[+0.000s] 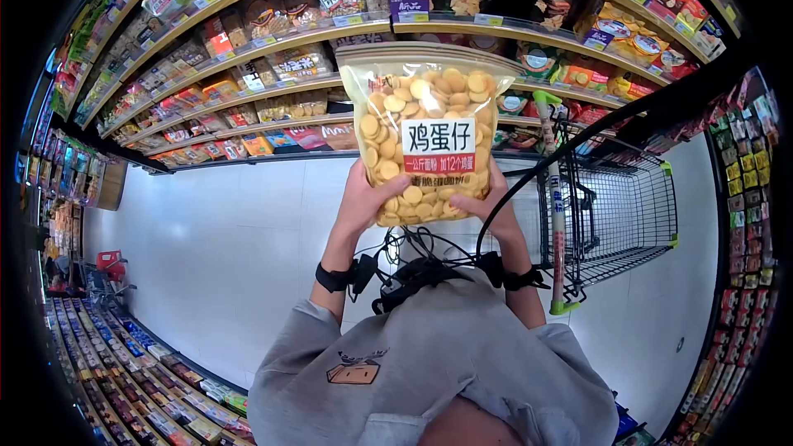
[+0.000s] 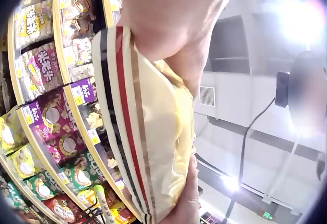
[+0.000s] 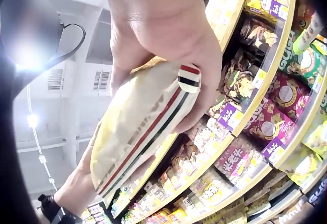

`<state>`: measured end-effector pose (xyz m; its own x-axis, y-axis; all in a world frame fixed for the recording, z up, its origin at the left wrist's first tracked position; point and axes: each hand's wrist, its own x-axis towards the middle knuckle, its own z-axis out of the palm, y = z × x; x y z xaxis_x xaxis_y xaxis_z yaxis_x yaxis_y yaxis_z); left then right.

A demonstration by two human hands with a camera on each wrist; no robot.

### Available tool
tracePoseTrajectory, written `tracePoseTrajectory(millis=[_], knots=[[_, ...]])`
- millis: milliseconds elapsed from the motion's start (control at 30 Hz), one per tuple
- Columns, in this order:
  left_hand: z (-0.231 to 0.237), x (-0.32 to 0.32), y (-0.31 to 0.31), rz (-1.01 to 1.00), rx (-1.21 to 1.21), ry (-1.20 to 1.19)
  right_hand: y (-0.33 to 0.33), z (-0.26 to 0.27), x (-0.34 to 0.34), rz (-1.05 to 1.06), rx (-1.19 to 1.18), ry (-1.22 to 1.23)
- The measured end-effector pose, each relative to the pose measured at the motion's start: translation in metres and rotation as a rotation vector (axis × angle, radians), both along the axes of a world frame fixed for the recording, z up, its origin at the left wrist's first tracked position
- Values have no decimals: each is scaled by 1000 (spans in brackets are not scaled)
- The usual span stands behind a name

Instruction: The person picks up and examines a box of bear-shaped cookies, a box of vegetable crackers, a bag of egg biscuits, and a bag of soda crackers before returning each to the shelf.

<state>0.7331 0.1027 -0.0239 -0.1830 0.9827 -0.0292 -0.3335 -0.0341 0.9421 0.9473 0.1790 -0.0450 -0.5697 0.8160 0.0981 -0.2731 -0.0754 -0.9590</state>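
A large clear-fronted bag of round yellow egg biscuits [image 1: 429,194] is held up before the chest, its label facing the person. My left hand [image 1: 370,196] grips its lower left side, thumb across the front. On the lower right side, my right hand [image 1: 487,202] grips the bag the same way, with its thumb on the front. From the left wrist view, the bag's cream underside [image 2: 158,147] shows red and dark stripes, with the left hand [image 2: 163,35] at one end. The right wrist view has the right hand [image 3: 168,45] wrapped round the striped bag [image 3: 148,122]; fingers behind it are partly hidden.
Shelves of packaged snacks [image 1: 273,66] curve across the front. A shopping cart [image 1: 619,206] with a green-ended handle stands at the right, near the right arm. Another rack [image 1: 743,198] lines the far right, and low shelves [image 1: 140,380] run at lower left. A red cart [image 1: 110,263] is farther left.
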Motion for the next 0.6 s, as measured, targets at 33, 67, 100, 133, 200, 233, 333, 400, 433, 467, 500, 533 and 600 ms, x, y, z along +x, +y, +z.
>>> tracePoseTrajectory(millis=[33,67,100,133,200,233,333,400,433,467,500,533,600], knots=[[1,-3,1,-100,9,4,1,3,1,-25,31,-6],[2,-3,0,-103,12,7,2,6,1,-28,34,-4],[3,-4,-1,-161,4,55,2,9,1,-34,25,22],[4,-5,-2,-218,-7,103,3,11,0,-38,14,46],[7,-6,-1,-223,-18,99,7,10,-1,-32,77,14],[9,-3,-2,-204,-30,66,6,10,0,-36,75,-7],[8,-2,-1,-154,-46,18,9,12,-3,-16,51,-25],[6,0,0,-102,-15,3,10,18,-3,-10,67,4],[5,0,0,-93,-21,-2,11,15,-3,-1,61,0],[3,-1,1,-98,-20,-5,12,10,-3,-18,42,28],[2,0,0,-106,-20,-7,12,7,-2,-39,22,57],[0,2,-1,-104,-26,-8,12,5,-2,-37,15,56],[0,4,-1,-87,-57,-24,12,4,-2,-45,21,25]])
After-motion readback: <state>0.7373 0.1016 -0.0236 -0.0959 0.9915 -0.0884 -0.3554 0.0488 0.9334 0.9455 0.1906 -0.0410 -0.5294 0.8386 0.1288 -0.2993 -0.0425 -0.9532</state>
